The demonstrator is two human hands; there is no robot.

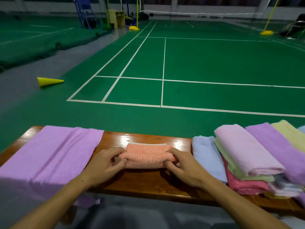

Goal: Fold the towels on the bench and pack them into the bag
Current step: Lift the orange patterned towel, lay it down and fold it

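Head view looks down at a shiny brown wooden bench beside a green court floor with white lines. Near the middle of the bench, close to its far edge, lies a small orange towel, folded into a thick little bundle. Both hands hold it. The left hand pinches the left end of the orange towel, fingers curled on top and thumb tucked under. The right hand pinches the right end the same way.

At the left end of the bench a big purple towel lies spread flat and hangs over the near edge. At the right end sits a heap of folded towels: a light blue towel lies nearest the hands, then a pale pink towel on top of a light green towel and a dark pink towel. Next to those are another purple towel and a yellow towel at the far right.

On the floor, well away to the left, a yellow cone lies on its side.
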